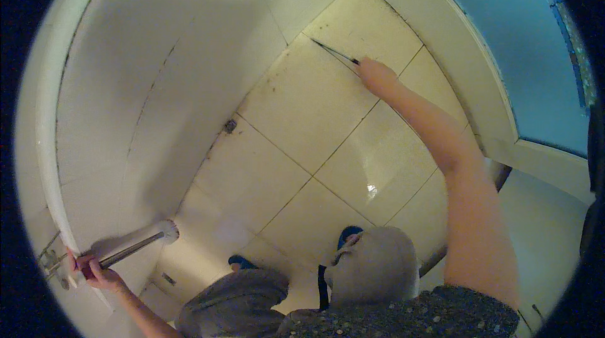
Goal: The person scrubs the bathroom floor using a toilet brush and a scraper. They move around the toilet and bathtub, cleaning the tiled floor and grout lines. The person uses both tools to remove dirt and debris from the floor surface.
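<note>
My left hand [101, 275], at the lower left beside the rim of a white bathtub [47, 149], is closed round the handle of a brush [137, 248]. The brush has a metallic-looking handle and a round head of pale bristles, which is near the foot of the tub's side panel. With my right arm stretched out over the tiled floor [302, 149], my right hand [376, 77] grips a thin, dark, pointed tool [335, 50]. Its tip lies over a grout line near the side panel. The exact kind of tool cannot be told.
A door with a blue panel [501, 50] stands at the upper right. A small dark clump [230, 126] sits where floor and side panel meet. A floor drain [168, 279] is at the lower left, and taps [56, 267] show beyond my left hand. Blue slippers are on my feet.
</note>
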Demonstrator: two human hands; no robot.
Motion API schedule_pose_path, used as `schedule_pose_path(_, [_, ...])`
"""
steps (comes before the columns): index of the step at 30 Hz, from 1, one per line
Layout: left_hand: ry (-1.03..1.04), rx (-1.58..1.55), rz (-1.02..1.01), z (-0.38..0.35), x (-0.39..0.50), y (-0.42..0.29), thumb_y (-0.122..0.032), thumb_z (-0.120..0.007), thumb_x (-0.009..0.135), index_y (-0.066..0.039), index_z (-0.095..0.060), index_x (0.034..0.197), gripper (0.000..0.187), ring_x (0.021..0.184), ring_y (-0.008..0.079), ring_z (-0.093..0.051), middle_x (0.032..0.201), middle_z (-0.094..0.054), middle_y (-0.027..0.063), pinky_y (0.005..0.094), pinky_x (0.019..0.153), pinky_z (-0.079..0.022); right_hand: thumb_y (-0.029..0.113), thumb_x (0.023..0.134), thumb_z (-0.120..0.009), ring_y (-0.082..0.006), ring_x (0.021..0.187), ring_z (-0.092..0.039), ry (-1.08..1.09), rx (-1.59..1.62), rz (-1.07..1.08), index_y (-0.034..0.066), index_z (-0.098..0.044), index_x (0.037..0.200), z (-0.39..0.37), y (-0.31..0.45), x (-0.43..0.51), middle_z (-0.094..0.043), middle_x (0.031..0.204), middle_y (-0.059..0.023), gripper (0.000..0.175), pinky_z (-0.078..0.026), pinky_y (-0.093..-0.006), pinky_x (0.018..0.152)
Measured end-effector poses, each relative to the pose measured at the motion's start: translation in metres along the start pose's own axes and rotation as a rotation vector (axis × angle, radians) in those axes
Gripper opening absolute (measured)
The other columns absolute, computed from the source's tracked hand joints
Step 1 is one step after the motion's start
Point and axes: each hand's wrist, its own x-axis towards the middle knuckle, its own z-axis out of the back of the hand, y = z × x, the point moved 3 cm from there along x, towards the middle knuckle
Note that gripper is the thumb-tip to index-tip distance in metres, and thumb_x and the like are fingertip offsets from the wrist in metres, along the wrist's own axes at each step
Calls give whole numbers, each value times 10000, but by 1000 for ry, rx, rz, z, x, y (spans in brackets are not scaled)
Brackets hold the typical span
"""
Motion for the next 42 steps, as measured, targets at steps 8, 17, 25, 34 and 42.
schedule_pose_path(8, [-116,-227,16,-10,2,-10,-76,-611,781,27,-560,917,178,911,180,-518,1245,-550,128,332,873,-408,166,949,-482,-392,913,-611,280,-166,-451,-11,-562,1069,-15,-115,-218,-582,982,-256,228,-517,-479,735])
schedule_pose_path(17, [-121,-86,-42,-3,1,-8,-99,-607,802,-16,-491,747,153,839,180,-479,1212,-557,147,322,796,-407,278,983,-457,-430,853,-620,12,-4,66,-47,-579,942,-2,19,-23,-645,887,-245,349,-497,-495,748])
schedule_pose_path(25, [-158,-47,-127,-5,4,-8,-100,-607,800,-9,-536,761,122,773,185,-471,803,-530,58,313,745,-402,211,965,-455,-434,848,-605,195,-193,-13,-18,-588,1043,-18,-73,-125,-619,903,-245,276,-500,-498,735])
schedule_pose_path(34, [-168,-43,-91,-12,4,-17,-70,-651,774,9,-560,807,125,811,205,-520,849,-575,96,327,785,-440,305,1007,-406,-448,806,-612,141,15,9,-70,-587,894,1,-15,-46,-632,891,-269,432,-487,-505,710])
schedule_pose_path(42, [-251,-171,-40,-14,2,-19,-43,-647,798,29,-579,845,110,783,184,-512,835,-563,89,315,741,-440,235,983,-430,-412,819,-630,1,-110,87,-32,-597,981,-12,-6,-29,-630,835,-254,315,-503,-494,724])
